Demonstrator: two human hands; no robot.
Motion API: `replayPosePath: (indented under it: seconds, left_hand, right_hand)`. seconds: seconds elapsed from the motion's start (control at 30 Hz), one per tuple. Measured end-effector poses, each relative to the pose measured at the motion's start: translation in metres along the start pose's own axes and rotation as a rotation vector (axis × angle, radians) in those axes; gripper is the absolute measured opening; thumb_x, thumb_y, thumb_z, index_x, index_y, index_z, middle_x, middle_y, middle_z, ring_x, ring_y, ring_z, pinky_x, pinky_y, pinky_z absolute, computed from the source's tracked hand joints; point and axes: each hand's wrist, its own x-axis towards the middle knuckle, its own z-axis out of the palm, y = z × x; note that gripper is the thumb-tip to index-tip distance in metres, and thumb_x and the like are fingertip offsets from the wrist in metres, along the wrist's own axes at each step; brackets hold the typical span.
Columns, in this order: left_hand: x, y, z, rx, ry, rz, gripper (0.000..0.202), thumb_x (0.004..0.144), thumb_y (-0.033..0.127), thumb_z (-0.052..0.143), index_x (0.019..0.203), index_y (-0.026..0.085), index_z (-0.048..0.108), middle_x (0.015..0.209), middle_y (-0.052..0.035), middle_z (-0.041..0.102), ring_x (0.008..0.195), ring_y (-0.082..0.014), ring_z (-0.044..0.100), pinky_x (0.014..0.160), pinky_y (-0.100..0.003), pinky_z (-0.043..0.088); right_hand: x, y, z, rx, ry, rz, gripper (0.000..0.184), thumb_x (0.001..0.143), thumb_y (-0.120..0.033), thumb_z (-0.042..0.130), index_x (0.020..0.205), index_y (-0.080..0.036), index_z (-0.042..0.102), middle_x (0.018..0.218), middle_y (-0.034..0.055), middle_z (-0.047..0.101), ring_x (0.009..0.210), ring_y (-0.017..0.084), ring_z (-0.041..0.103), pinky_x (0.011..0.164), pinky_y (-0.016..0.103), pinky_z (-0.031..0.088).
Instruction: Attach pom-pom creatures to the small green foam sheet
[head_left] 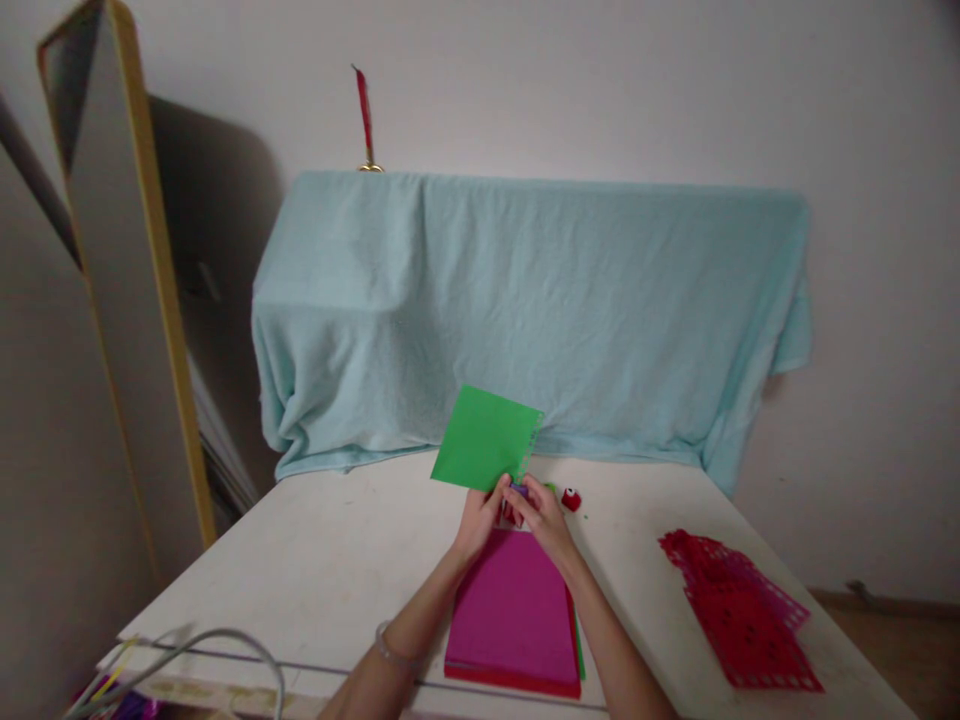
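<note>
Lining the worktop's (360, 570) back edge, cloth (570, 320) hangs; perforated sheets (750, 640) lie near right edge. Together, left hand (477, 518) clamps green sheet (484, 438), right hand (546, 515) purple item (519, 489).

Open room on the white table (337, 540) beyond the left forearm (416, 610), gray cable (225, 632) looping at the near left edge, a lane between right forearm (611, 620) and perforated red sheets (742, 625), small red object (571, 499) beside the right hand (545, 513), blue cloth (540, 310) barring the far side

Paper stack (510, 610): on the table (360, 560), lower centre.
Punched sheets (739, 610): on it, lower right.
Cloth (570, 300): behind stack, centre.
</note>
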Motion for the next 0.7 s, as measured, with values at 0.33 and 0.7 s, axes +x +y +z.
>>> replayPosePath:
  seconds: [0.33, 0.7]
  left_hand:
    - [-0.002, 0.000, 0.002, -0.046, -0.055, -0.048, 0.049, 0.086, 0.060, 0.055, 0.069, 0.014, 0.055, 0.055, -0.0004, 0.051, 0.052, -0.0107, 0.047, 0.053, -0.022, 0.034]
    - [-0.005, 0.009, 0.008, -0.076, -0.059, -0.074, 0.051, 0.086, 0.062, 0.053, 0.068, 0.015, 0.052, 0.051, 0.0013, 0.048, 0.046, -0.0087, 0.042, 0.047, -0.021, 0.028]
  right_hand:
    - [0.001, 0.008, 0.000, 0.018, 0.005, -0.012, 0.038, 0.088, -0.054, 0.060, 0.076, -0.019, 0.049, 0.056, -0.0020, 0.053, 0.051, 0.013, 0.049, 0.051, 0.025, 0.036]
    - [0.003, 0.010, 0.000, 0.089, 0.001, -0.010, 0.039, 0.086, -0.054, 0.062, 0.075, -0.020, 0.049, 0.055, -0.0005, 0.058, 0.046, 0.015, 0.053, 0.046, 0.026, 0.037]
